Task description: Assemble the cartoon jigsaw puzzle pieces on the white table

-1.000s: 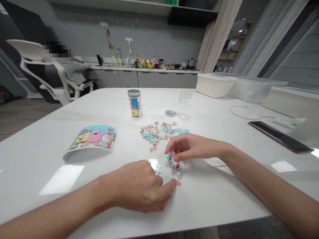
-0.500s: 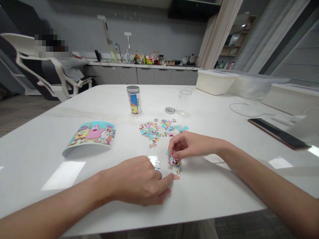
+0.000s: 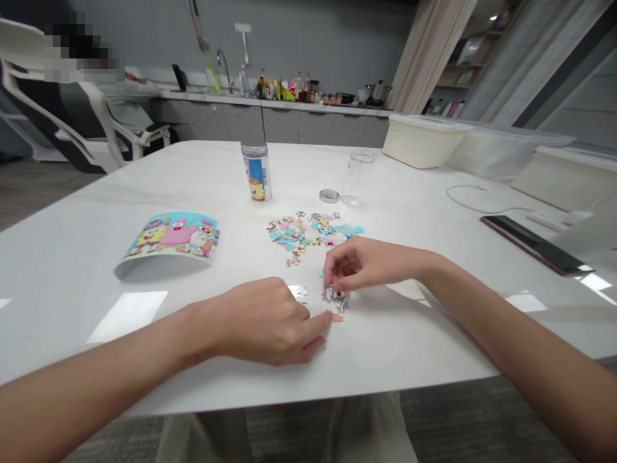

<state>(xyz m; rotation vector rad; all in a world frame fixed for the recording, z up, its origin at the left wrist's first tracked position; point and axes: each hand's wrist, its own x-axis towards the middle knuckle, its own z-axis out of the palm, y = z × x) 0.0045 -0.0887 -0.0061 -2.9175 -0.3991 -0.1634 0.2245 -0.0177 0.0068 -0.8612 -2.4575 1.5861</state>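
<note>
3 storage boxes (image 3: 421, 145) stand beyond a dark device (image 3: 534, 244), perhaps a phone.

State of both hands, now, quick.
Left hand: partly curled, index finger extended to the puzzle pieces; can't tell if holding anything.
Right hand: thumb and fingers bent together at those pieces; hold unclear.

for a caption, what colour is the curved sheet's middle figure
Mostly pink: the middle figure shows best in the head view.

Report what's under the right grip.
Under the right grip: a small cluster of puzzle pieces, its near part and bits of its left side showing, with an orange piece at its near edge. Whatever the grip covers can't be seen.
</note>
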